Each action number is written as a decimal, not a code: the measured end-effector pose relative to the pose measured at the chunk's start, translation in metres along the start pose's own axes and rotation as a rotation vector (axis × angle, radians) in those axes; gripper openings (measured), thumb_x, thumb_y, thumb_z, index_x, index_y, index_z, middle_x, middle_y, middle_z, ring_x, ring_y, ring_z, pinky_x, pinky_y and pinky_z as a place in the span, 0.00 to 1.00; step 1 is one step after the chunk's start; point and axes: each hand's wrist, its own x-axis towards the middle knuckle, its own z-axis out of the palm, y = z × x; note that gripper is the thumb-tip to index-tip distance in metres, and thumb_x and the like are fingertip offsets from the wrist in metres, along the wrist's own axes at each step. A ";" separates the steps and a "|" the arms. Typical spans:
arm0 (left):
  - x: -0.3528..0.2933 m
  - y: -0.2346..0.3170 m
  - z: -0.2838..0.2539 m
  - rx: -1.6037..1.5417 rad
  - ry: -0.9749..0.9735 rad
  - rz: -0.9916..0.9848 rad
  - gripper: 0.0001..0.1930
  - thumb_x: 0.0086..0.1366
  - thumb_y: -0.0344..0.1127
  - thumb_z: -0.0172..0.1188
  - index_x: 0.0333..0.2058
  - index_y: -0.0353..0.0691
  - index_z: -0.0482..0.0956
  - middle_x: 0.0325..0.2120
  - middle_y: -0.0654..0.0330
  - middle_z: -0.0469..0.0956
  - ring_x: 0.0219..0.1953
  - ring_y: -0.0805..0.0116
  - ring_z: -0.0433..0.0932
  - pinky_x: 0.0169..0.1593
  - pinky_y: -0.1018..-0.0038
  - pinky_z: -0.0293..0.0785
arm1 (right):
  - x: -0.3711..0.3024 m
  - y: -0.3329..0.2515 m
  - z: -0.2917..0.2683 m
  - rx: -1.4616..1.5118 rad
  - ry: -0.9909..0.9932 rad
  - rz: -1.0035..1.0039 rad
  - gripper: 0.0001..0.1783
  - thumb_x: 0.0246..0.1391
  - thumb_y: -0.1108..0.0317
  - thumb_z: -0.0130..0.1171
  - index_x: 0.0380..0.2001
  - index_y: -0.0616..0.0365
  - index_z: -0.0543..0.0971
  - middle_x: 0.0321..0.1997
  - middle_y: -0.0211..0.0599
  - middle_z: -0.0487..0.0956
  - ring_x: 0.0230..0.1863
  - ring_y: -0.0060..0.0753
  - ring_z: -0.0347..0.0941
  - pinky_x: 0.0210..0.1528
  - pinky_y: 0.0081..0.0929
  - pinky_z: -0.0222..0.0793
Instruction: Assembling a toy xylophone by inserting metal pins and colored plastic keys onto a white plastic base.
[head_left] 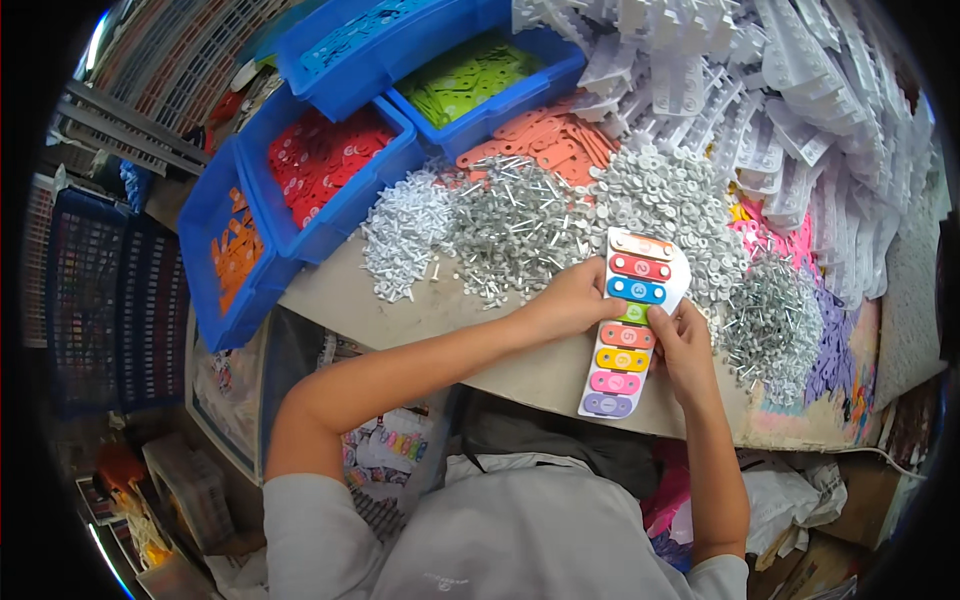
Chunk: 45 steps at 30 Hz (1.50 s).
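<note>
both hands are closed on one long white toy plate [678, 276] with eight coloured bars set across it. the left hand [570, 301] grips its left edge, thumb lying against the green bar [634, 316]; the right hand [684, 346] pinches the right edge, its thumb at the other end of that same bar. the plate is over the near part of the pale table [520, 378], its wider end pointing away from the person; from this height it is hard to tell whether its underside touches the tabletop.

beyond the thumbs sit the blue bar [637, 291], the red bar [641, 268] and the orange bar [642, 246], each with round white caps at both ends. nearer the person come the coral bar [627, 336], the yellow bar [621, 361], the pink bar [614, 383] and the purple bar [608, 405], with small dots at their ends instead.

on the table past the left hand are a heap of small white pins [405, 230] and a heap of silvery pins [515, 215]. a heap of pale discs [665, 195] spreads behind the plate, and a second silvery heap [768, 325] is to the right of the right hand, beside purple pieces [837, 345]. blue bins [365, 203] of coloured pieces stand at the far left; white moulded plates [780, 100] pile up at the far right.
</note>
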 end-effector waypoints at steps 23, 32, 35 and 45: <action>-0.118 -0.030 -0.084 1.325 1.050 0.259 0.05 0.64 0.32 0.64 0.35 0.38 0.81 0.35 0.57 0.78 0.43 0.53 0.74 0.52 0.59 0.66 | -0.080 0.037 -0.066 -0.658 0.869 -0.591 0.05 0.62 0.74 0.61 0.32 0.64 0.78 0.28 0.34 0.78 0.29 0.24 0.73 0.34 0.26 0.70; -0.118 -0.023 -0.078 1.273 1.077 0.269 0.05 0.65 0.31 0.61 0.37 0.36 0.79 0.35 0.55 0.79 0.43 0.53 0.74 0.53 0.60 0.66 | -0.122 0.047 -0.173 -0.726 0.815 -0.026 0.10 0.61 0.70 0.61 0.30 0.66 0.75 0.22 0.36 0.75 0.25 0.27 0.70 0.31 0.30 0.66; -0.126 -0.008 -0.061 1.086 1.106 0.337 0.03 0.66 0.29 0.61 0.37 0.37 0.80 0.34 0.59 0.79 0.41 0.61 0.76 0.50 0.63 0.68 | -0.116 0.060 -0.169 -1.006 0.879 -0.127 0.11 0.60 0.69 0.61 0.29 0.66 0.74 0.22 0.39 0.75 0.25 0.29 0.70 0.31 0.31 0.66; -0.100 0.000 0.001 -0.256 0.371 0.150 0.06 0.69 0.29 0.63 0.41 0.33 0.82 0.30 0.63 0.80 0.30 0.78 0.76 0.34 0.81 0.72 | -0.086 0.003 -0.051 -0.153 0.653 -0.504 0.07 0.60 0.81 0.62 0.41 0.62 0.79 0.38 0.29 0.79 0.39 0.21 0.76 0.44 0.20 0.70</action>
